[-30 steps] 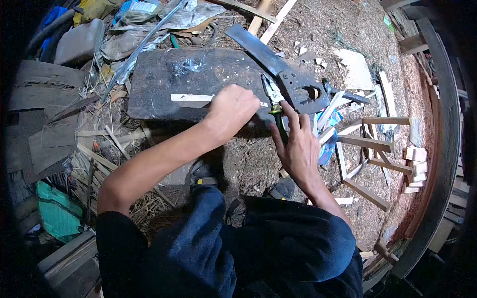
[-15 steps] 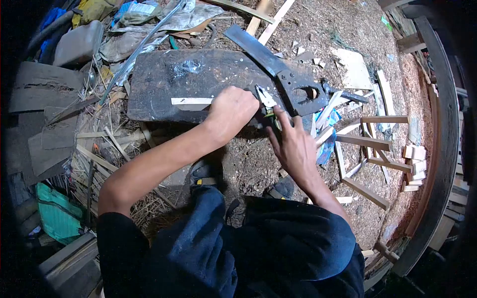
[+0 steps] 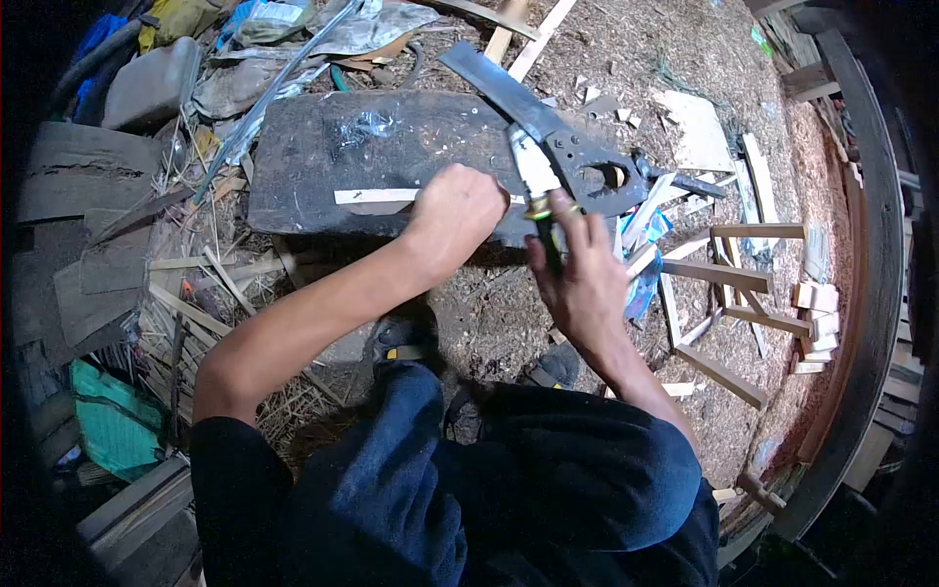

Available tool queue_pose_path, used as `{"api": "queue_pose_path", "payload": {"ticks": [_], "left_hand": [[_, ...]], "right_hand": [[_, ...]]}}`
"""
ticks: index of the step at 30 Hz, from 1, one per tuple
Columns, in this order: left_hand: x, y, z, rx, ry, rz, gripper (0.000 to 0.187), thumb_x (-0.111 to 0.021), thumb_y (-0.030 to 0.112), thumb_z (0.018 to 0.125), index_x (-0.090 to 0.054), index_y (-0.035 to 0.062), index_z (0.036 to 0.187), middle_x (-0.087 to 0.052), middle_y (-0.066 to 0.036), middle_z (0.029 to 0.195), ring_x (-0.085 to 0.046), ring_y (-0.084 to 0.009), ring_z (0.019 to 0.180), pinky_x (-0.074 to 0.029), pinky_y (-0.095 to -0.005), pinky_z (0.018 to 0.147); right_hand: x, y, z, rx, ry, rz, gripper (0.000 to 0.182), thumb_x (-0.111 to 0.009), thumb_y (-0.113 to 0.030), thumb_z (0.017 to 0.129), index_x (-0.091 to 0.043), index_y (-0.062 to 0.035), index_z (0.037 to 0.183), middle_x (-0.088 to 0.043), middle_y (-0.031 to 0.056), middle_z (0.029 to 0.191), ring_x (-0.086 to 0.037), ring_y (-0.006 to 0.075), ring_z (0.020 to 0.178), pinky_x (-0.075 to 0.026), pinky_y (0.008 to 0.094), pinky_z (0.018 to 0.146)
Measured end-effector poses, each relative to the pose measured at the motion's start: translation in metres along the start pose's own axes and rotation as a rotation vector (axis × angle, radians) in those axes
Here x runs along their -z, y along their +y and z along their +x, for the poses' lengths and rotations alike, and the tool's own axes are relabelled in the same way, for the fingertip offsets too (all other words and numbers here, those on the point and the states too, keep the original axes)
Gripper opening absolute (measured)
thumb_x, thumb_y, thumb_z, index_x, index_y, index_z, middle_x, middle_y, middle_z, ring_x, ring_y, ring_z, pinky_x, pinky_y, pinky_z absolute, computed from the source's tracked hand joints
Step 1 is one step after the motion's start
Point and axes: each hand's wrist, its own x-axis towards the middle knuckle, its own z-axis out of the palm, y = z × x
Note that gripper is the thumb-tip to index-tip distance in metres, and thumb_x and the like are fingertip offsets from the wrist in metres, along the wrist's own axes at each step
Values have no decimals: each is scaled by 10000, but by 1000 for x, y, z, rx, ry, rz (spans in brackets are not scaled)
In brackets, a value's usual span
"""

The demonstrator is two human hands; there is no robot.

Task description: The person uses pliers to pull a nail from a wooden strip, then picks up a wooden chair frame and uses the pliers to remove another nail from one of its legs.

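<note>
My left hand (image 3: 460, 207) is closed in a fist over a thin pale wooden strip (image 3: 377, 199) lying on a dark, worn wooden block (image 3: 303, 161). Most of the strip shows to the left of the fist, and a short bit sticks out to the right. The fingertips are turned away, so anything small between them is hidden. My right hand (image 3: 590, 279) is closed around the dark and green handles of a pair of pliers (image 3: 533, 166). Smeared by motion, their metal head points up and away, just right of my left fist, overlapping the saw in view.
A hand saw (image 3: 509, 98) rests across the block's right side. Wooden frame legs (image 3: 719, 279) stand at right, near stacked small blocks (image 3: 817, 328). Wood chips and offcuts (image 3: 220, 279) litter the ground. Sacks and a grey container (image 3: 154, 83) lie at upper left.
My right hand has shifted slightly right and toward me, and the pliers have swung up, their head now higher. My left hand and the strip stay nearly in place.
</note>
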Motion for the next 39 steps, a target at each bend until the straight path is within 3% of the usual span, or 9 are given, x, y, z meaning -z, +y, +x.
{"api": "queue_pose_path", "payload": {"ticks": [9, 11, 17, 21, 23, 27, 29, 34, 39], "left_hand": [[-3, -1, -1, 2, 23, -47, 99, -681, 185, 823, -701, 103, 773, -701, -86, 732, -723, -240, 753, -567, -354, 684], [-7, -3, -3, -28, 208, -88, 118, -662, 174, 837, -702, 112, 745, -700, -91, 738, -722, -238, 750, -567, -349, 690], [3, 0, 1, -6, 20, -49, 129, -646, 162, 831, -703, 119, 724, -704, -84, 737, -720, -232, 733, -570, -348, 682], [-5, -1, -1, -26, 263, -75, 118, -649, 146, 811, -708, 115, 715, -706, -87, 713, -725, -233, 731, -572, -354, 675], [6, 3, 3, 36, -11, -14, 109, -648, 123, 796, -709, 116, 706, -707, -84, 694, -729, -234, 725, -570, -359, 676], [0, 1, 1, 16, 7, -100, 106, -649, 123, 802, -719, 116, 723, -714, -89, 706, -733, -238, 723, -572, -358, 667], [0, 0, 3, 10, 38, -100, 103, -650, 122, 801, -722, 121, 728, -712, -96, 703, -732, -246, 715, -571, -359, 647], [-2, 5, 2, 22, -26, -2, 112, -646, 123, 807, -719, 117, 722, -709, -105, 701, -734, -243, 714, -573, -350, 639], [4, 7, 2, 46, 14, -58, 126, -636, 108, 813, -722, 126, 722, -717, -96, 718, -739, -227, 723, -579, -328, 648]], "right_hand": [[0, 1, -2, 57, 163, 47, 503, -646, -303, 965, -478, -162, 1417, -559, 186, 982, -652, 365, 720, -513, 478, 545], [-15, 6, -7, -23, -92, -145, 507, -664, -317, 953, -492, -185, 1412, -551, 181, 974, -644, 342, 657, -507, 457, 497], [1, 6, -3, 31, 77, -62, 514, -658, -318, 958, -468, -210, 1423, -566, 190, 970, -655, 348, 663, -520, 455, 511], [-8, 8, -1, -69, -203, -95, 487, -613, -335, 986, -450, -204, 1425, -582, 193, 974, -656, 364, 672, -525, 478, 531], [8, 6, 6, -64, -152, -56, 467, -605, -341, 989, -459, -200, 1410, -581, 188, 968, -652, 378, 673, -513, 481, 532], [-3, 7, -1, 62, 192, 18, 514, -619, -325, 971, -461, -209, 1446, -549, 240, 1013, -667, 374, 638, -512, 475, 486], [-24, 14, -5, -85, -171, -85, 539, -628, -312, 967, -450, -215, 1466, -538, 238, 1009, -667, 365, 653, -509, 470, 484], [12, 2, 4, 55, 115, -37, 476, -606, -309, 982, -474, -214, 1429, -540, 227, 965, -660, 344, 643, -510, 456, 469], [-8, 17, 2, -14, -8, -22, 471, -609, -354, 980, -466, -209, 1405, -574, 232, 994, -668, 346, 634, -491, 452, 432]]}}
